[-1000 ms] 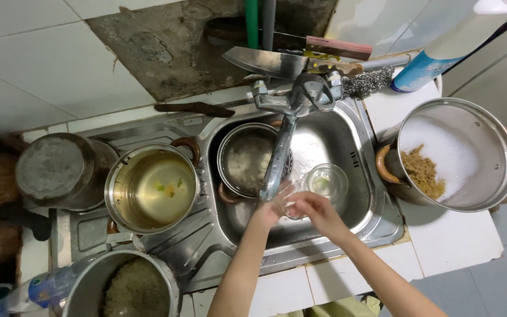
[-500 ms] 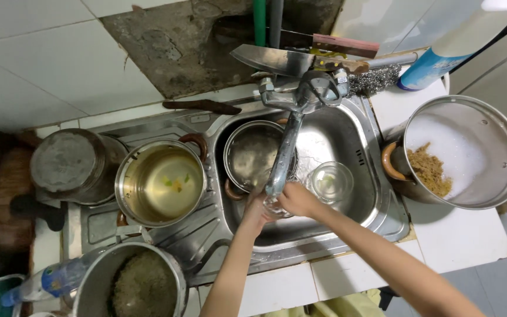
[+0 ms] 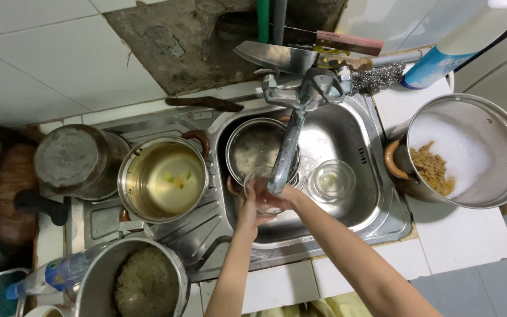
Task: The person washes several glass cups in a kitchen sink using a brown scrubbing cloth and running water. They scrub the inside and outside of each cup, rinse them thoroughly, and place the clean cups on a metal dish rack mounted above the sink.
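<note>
Glass bowl (image 3: 260,191) sits under tap spout (image 3: 279,176), so water can fall inside; your left hand (image 3: 247,208) & right hand (image 3: 289,196) fingers hold its rim over the sink (image 3: 377,217).

blue-labelled white bottle (image 3: 441,56) at top right; clear blue-capped bottle (image 3: 54,276) lying at bottom left

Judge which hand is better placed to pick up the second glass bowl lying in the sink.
Right. The right hand sits at the held glass bowl on the side nearer the second glass bowl; the left hand is on the far side, probably obliged to cross.
</note>
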